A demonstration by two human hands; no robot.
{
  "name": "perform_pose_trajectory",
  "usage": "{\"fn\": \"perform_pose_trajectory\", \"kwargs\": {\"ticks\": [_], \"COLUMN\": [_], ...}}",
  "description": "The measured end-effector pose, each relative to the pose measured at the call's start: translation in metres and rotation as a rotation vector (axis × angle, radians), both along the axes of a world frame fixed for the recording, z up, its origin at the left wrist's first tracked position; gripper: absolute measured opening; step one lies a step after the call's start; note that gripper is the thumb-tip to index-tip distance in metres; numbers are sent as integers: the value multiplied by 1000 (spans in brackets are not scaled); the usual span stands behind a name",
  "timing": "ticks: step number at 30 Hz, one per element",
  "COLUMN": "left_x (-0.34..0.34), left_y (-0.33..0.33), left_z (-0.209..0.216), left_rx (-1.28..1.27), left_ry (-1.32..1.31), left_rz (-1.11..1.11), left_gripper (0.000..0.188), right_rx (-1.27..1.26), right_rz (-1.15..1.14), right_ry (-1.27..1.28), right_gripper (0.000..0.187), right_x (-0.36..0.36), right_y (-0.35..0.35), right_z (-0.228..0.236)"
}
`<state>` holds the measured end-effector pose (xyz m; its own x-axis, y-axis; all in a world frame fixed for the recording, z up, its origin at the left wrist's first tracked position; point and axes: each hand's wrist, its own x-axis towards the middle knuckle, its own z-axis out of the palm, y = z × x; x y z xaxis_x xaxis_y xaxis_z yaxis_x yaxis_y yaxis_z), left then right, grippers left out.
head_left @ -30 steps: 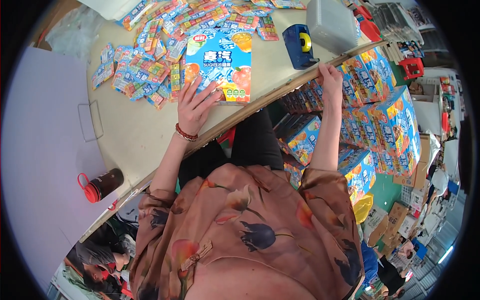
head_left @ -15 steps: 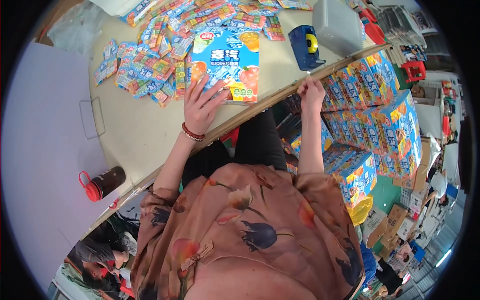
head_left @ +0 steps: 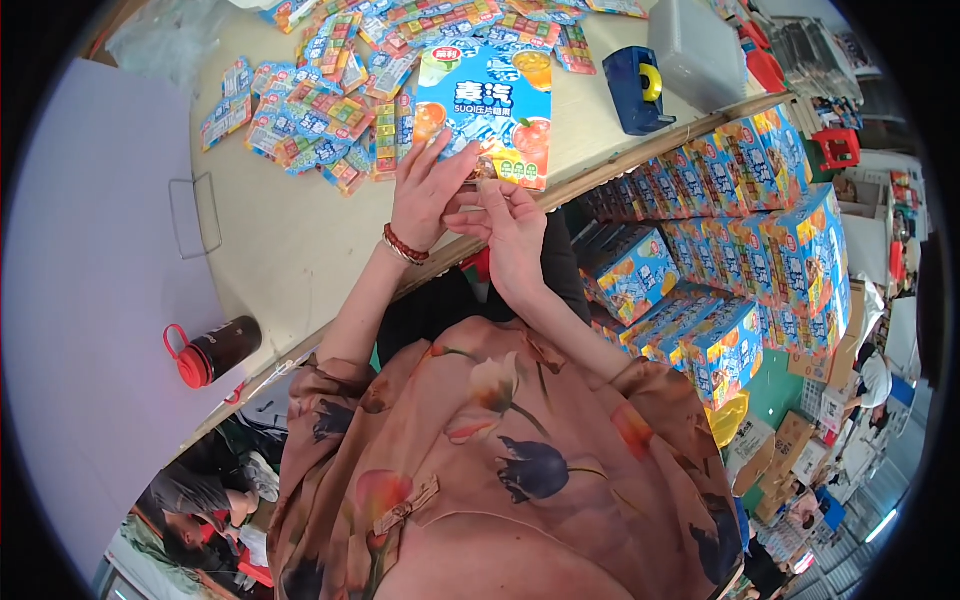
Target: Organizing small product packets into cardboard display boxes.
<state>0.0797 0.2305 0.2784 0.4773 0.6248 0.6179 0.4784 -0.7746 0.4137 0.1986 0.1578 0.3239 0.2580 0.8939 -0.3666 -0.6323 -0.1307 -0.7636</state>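
A blue display box (head_left: 485,105) with pictures of fruit drinks lies on the pale table, close to its wooden edge. My left hand (head_left: 422,195) rests on the box's near left corner, fingers stretched out over it. At the box's near edge, my right hand (head_left: 512,230) has thumb and fingers pinched together, beside the left fingertips. A small bit of tape appears to be in that pinch, though it barely shows. Right of the box stands a dark blue tape dispenser (head_left: 632,95) with a yellow core.
Many small colourful candy packs (head_left: 315,115) lie heaped left of and behind the box. A clear plastic container (head_left: 695,50) stands far right. A dark bottle (head_left: 225,350) with a red lid sits at left near a wire frame (head_left: 195,215). Filled boxes (head_left: 790,240) are stacked below right.
My right hand has come left from beside the tape dispenser to the box's near edge, fingers still pinched. My left hand stays on the box. The whole view has shifted slightly.
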Motion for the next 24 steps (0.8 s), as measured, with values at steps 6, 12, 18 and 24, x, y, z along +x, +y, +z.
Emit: {"fn": "perform_pose_trajectory", "kwargs": {"ticks": [6,12,18,24], "left_x": [-5,-4,-4,-7], "left_y": [2,5,4,4], "left_z": [0,-11,-10,-8], "left_rx": [134,64,99,155], "left_ry": [125,21,35,175], "left_rz": [-46,-58,-54,-12], "left_gripper": [39,25,30,35], "right_rx": [-24,-15,-16,3], "right_rz": [-17,-12,-24,-20], "right_ry": [-13,11,22,1], "right_gripper": [25,23,24,21], "right_x": [-3,-5,-5,-7], "right_y": [-1,-2,-3,-5], "right_z": [-4,-11,-16,-26]}}
